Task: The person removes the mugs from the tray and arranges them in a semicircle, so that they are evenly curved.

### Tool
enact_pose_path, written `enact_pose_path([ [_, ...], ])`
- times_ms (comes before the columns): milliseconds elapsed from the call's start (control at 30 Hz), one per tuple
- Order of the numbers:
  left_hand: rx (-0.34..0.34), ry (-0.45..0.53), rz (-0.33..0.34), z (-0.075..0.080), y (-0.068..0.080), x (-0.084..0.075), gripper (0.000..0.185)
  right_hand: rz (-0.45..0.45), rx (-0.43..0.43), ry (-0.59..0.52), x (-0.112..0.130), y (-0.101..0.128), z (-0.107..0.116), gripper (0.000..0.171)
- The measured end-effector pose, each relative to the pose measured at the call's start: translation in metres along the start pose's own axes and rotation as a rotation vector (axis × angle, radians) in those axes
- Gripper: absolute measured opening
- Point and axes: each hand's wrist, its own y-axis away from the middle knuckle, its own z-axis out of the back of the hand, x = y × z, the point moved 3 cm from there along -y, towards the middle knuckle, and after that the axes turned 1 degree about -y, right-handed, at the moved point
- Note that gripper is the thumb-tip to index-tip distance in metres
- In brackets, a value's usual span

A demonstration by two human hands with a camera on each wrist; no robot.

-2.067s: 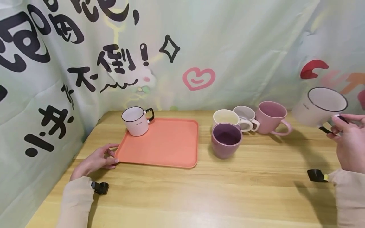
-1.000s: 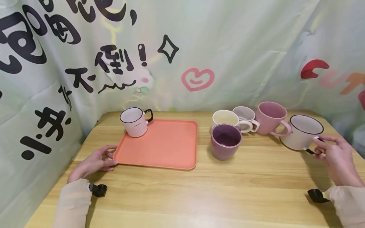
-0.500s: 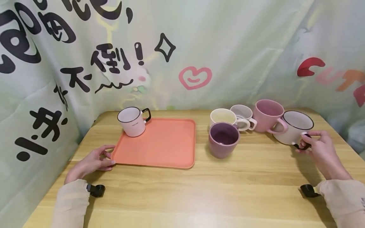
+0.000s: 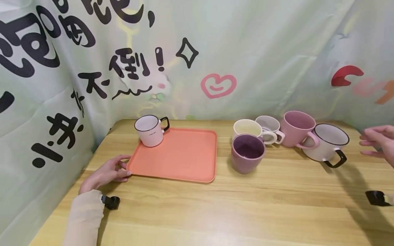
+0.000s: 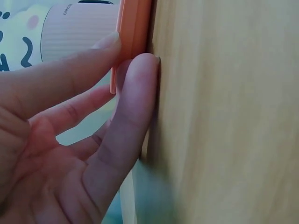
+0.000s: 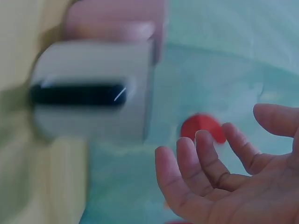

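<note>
— Since the left hand [image 4: 106, 174] pinches the orange tray's [image 4: 175, 160] near-left corner, is it steadying it?

— Seemingly. The right hand [image 4: 377, 140] hovers open, fingers relaxed, just right of the black-handled mug [image 4: 327, 146] standing on the counter [image 4: 215, 208], handle toward it.

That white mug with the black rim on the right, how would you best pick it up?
By its black handle, coming from the near right. The white mug stands upright on the table with the handle jutting toward the viewer and free of neighbours, while its far left side is crowded by the pink mug. The right hand hovers open on the mug's right.
</note>
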Motion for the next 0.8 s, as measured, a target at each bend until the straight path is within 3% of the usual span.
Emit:
enact_pose_path([
  [167,-0.004,-0.006,0.004,-0.002,0.001,-0.001,0.072,0.001,0.021,0.259,0.094,0.026,-0.103,0.017],
  [233,-0.005,-0.005,-0.001,-0.002,0.001,-0.001,0.072,-0.009,0.033,0.362,0.114,0.029,-0.128,0.011],
  [367,-0.007,0.001,-0.010,-0.002,-0.002,-0.001,0.071,-0.025,0.110,0.409,0.127,0.019,-0.157,0.017],
  [500,-0.007,-0.009,-0.006,0.000,-0.004,-0.001,0.071,-0.008,0.182,0.375,0.130,0.007,-0.178,0.012],
  [800,-0.006,-0.010,-0.009,0.001,-0.001,-0.001,0.071,-0.001,0.250,0.323,0.139,-0.007,-0.224,0.017],
])
